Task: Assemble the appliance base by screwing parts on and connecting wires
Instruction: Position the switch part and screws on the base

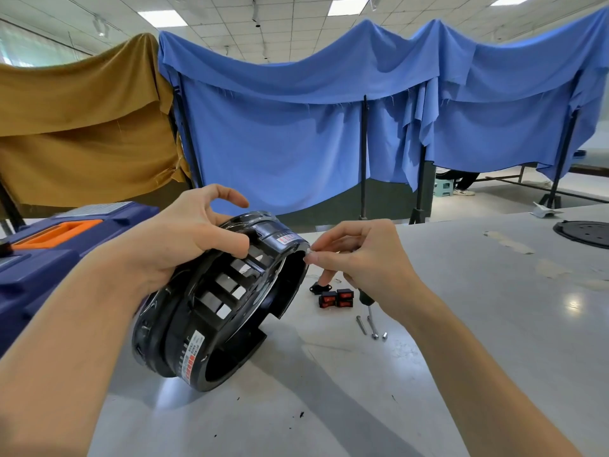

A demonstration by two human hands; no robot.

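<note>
With the base (230, 291) gripped by the left hand (184, 239), the small part (308, 251) (unidentifiable) pinched by the right hand (356, 258) should be seated squarely.

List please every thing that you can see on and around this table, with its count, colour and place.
appliance base: one, black, tilted on the table, centre
small part: one, pale, at the base's upper rim; kind unclear
rocker switches: about four, black and red, on the table beyond the base
bolts: at least two, silver, near the switches
toolbox: one, blue with orange handle, left
round plate: one, black, table's far right
table: one, pale grey
brown cloth: one, back left
blue cloth: draped over frames, back
left hand: grips the base's top
right hand: pinches the small part
</note>
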